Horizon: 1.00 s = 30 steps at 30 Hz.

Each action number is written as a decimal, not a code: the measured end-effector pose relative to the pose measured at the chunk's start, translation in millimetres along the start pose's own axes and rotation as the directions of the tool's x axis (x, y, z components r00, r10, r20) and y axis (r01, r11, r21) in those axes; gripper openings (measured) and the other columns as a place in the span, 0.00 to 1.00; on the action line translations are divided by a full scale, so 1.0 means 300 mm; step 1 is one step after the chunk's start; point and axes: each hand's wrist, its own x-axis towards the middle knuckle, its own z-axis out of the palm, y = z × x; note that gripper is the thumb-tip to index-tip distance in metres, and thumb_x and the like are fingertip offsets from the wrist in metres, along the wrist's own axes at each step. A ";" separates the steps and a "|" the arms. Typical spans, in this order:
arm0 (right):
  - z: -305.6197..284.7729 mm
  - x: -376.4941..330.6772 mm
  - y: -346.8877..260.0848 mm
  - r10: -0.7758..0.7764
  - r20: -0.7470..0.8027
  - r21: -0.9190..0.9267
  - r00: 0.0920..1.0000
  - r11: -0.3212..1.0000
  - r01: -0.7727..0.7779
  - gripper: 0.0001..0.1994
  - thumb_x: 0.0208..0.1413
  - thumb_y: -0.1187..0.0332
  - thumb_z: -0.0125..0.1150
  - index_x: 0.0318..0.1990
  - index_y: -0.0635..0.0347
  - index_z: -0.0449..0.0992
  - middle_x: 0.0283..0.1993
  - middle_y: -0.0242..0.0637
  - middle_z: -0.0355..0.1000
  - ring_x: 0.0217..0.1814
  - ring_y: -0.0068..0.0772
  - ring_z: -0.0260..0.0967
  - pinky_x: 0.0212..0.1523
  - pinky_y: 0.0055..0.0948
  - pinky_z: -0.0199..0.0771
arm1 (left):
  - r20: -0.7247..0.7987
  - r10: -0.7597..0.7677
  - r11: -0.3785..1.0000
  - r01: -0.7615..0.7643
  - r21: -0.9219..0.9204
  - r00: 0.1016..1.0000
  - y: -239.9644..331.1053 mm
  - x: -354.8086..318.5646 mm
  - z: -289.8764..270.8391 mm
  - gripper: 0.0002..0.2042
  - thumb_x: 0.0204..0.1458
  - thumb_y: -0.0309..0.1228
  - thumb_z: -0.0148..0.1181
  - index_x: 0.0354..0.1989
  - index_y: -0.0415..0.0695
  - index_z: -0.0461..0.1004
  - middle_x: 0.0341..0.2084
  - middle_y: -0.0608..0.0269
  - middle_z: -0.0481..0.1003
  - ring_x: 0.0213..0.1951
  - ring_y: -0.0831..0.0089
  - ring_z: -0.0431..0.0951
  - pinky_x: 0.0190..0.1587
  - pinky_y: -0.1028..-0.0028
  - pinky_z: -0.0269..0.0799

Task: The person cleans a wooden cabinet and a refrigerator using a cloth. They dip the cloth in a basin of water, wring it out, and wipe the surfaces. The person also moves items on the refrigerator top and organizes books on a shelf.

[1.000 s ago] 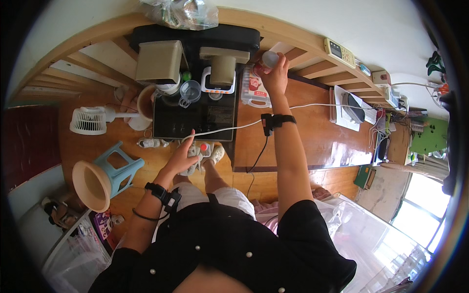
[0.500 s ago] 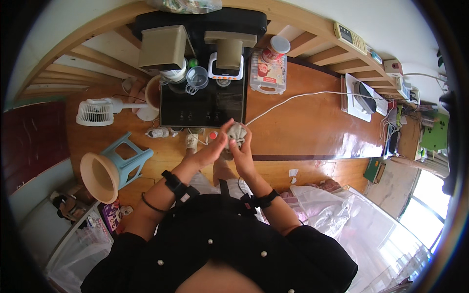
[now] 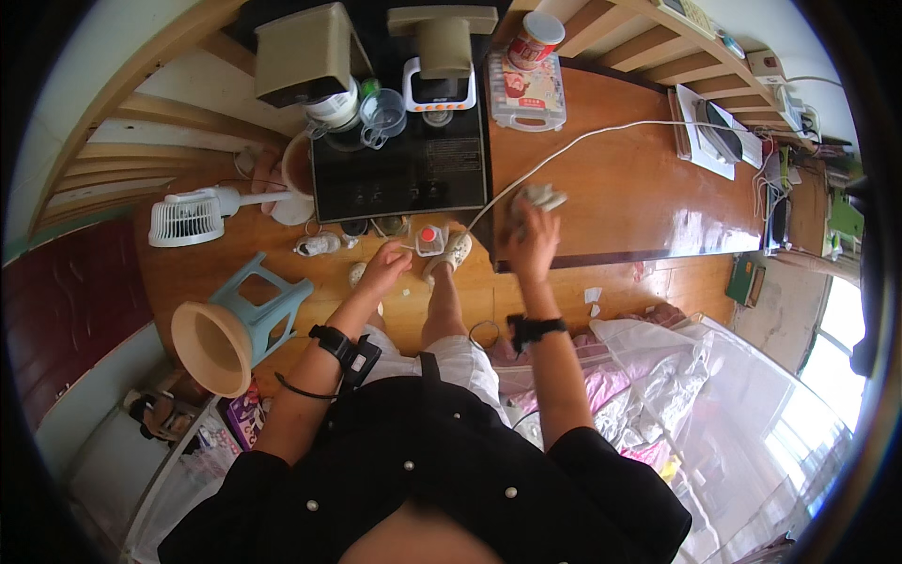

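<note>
The fingers of the right hand (image 3: 532, 237) are closing around a crumpled pale cloth (image 3: 539, 197), pressing it against the wooden counter (image 3: 639, 188) at its near edge, just right of the black tray (image 3: 399, 160). The fingers of the left hand (image 3: 385, 268) are drawing together in a pinch near a small white bottle with a red cap (image 3: 429, 241), which is sitting at the near edge just below the tray; whether they are touching it cannot be told. A white cable (image 3: 601, 132) is running from the cloth across the counter toward its far right end. On the tray, a glass measuring jug (image 3: 382, 113) is standing beside a white appliance with a screen (image 3: 440, 86). A clear plastic box (image 3: 526, 92) and a red-lidded canister (image 3: 536, 38) are resting along the far edge. A white handheld fan (image 3: 193, 216) is lying at the left end. Below, a light blue stool (image 3: 263, 305) is standing on the floor beside a beige funnel-shaped bin (image 3: 211, 343). Both wrists are wearing black bands.
</note>
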 end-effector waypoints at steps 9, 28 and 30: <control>0.277 0.077 -0.320 0.044 -0.088 -0.123 0.995 0.991 -0.055 0.25 0.56 0.71 0.56 0.63 0.57 0.69 0.56 0.49 0.69 0.60 0.55 0.64 0.58 0.53 0.62 | -0.089 0.125 0.988 -0.132 -0.084 0.988 -0.101 -0.215 -0.507 0.25 0.64 0.35 0.58 0.67 0.45 0.58 0.43 0.55 0.78 0.45 0.69 0.80 0.49 0.73 0.73; 0.725 -0.282 -1.141 -0.468 0.043 0.355 0.883 0.833 0.425 0.20 0.42 0.77 0.57 0.47 0.56 0.77 0.44 0.40 0.73 0.48 0.45 0.69 0.51 0.42 0.68 | -0.291 0.115 0.932 -0.204 -0.300 0.950 -0.308 -0.453 -0.986 0.21 0.65 0.31 0.55 0.64 0.46 0.59 0.44 0.57 0.77 0.44 0.69 0.79 0.47 0.72 0.71; 0.643 -0.269 -1.055 -0.309 -0.059 0.216 0.949 0.924 0.314 0.22 0.43 0.79 0.56 0.50 0.57 0.78 0.44 0.42 0.75 0.47 0.48 0.71 0.48 0.44 0.69 | -0.320 0.113 0.939 -0.207 -0.275 0.941 -0.283 -0.461 -0.994 0.21 0.65 0.31 0.55 0.64 0.45 0.59 0.44 0.57 0.77 0.43 0.69 0.79 0.47 0.72 0.71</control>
